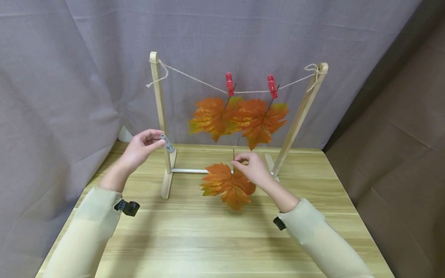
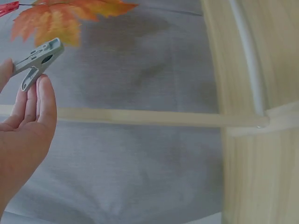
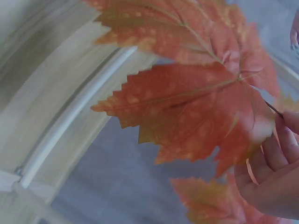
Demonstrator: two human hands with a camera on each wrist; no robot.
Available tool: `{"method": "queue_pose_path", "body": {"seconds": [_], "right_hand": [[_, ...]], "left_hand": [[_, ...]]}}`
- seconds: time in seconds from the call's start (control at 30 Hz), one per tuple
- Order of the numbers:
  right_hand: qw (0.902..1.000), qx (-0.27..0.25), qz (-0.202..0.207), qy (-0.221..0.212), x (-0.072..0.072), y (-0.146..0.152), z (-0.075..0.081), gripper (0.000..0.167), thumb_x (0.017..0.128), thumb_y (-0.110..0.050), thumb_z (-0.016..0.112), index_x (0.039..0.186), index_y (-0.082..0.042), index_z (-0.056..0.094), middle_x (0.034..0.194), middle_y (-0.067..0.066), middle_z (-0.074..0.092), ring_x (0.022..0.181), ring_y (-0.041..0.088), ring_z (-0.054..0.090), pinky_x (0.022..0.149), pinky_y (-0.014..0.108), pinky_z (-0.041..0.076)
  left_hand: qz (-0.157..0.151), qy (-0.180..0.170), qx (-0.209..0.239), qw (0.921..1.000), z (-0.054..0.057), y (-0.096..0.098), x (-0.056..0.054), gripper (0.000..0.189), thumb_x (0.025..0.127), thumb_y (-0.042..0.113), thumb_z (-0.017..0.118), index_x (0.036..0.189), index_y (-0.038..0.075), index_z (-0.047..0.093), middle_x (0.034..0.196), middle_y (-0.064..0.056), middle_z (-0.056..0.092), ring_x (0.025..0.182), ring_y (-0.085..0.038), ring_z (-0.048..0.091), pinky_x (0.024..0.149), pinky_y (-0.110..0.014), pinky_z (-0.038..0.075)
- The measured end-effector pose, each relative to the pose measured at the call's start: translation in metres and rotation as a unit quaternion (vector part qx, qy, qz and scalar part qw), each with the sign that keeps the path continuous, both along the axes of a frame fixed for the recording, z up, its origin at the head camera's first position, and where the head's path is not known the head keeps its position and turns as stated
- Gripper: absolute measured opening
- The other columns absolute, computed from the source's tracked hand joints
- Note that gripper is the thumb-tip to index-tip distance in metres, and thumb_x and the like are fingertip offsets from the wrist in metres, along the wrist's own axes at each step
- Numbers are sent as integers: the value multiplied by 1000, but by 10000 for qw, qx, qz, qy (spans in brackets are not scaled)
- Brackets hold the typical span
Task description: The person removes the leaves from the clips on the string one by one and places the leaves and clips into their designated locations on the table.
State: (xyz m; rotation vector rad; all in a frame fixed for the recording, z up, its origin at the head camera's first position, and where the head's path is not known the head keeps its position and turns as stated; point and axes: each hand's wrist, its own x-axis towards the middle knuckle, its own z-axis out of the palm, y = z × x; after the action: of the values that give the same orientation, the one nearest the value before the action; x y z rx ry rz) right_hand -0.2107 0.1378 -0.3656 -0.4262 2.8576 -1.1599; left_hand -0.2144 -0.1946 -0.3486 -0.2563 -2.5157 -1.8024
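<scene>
Between thumb and fingers my left hand (image 1: 143, 148) pinches a grey clothespin (image 1: 168, 143), beside the left post of a wooden frame. In the left wrist view that clothespin (image 2: 39, 60) points up and away from the fingertips. My right hand (image 1: 253, 168) pinches the thin stem of an orange maple leaf (image 1: 227, 185), which hangs below the fingers in front of the frame. The leaf (image 3: 196, 107) fills much of the right wrist view. Above, two more orange leaves (image 1: 212, 116) hang by their stems from a string (image 1: 194, 79), held by red clothespins (image 1: 230, 84).
The string runs between a left post (image 1: 159, 100) and a right post (image 1: 299, 116), knotted at both tops. A white rod (image 1: 189, 170) joins the posts low down, over the wooden table (image 1: 194, 247). Grey curtains (image 1: 87, 77) stand behind and at the sides.
</scene>
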Motion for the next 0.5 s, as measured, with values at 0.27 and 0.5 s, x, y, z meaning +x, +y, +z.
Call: {"method": "queue_pose_path", "body": {"seconds": [0.27, 0.5], "right_hand": [[9996, -46, -222, 179, 0, 43, -20, 13, 87, -15, 65, 88, -2, 69, 86, 12, 69, 70, 15, 56, 61, 26, 45], [9982, -198, -567, 42, -1, 77, -30, 12, 85, -10, 66, 87, 2, 68, 87, 15, 69, 68, 6, 55, 59, 22, 45]], "left_hand": [[-224, -73, -203, 9995, -26, -6, -1, 42, 90, 7, 59, 126, -11, 47, 103, -3, 60, 84, 8, 55, 78, -8, 46], [-373, -71, -126, 9992, -53, -11, 0, 41, 90, 6, 59, 124, -13, 47, 115, -26, 57, 86, 8, 57, 80, -10, 48]]}}
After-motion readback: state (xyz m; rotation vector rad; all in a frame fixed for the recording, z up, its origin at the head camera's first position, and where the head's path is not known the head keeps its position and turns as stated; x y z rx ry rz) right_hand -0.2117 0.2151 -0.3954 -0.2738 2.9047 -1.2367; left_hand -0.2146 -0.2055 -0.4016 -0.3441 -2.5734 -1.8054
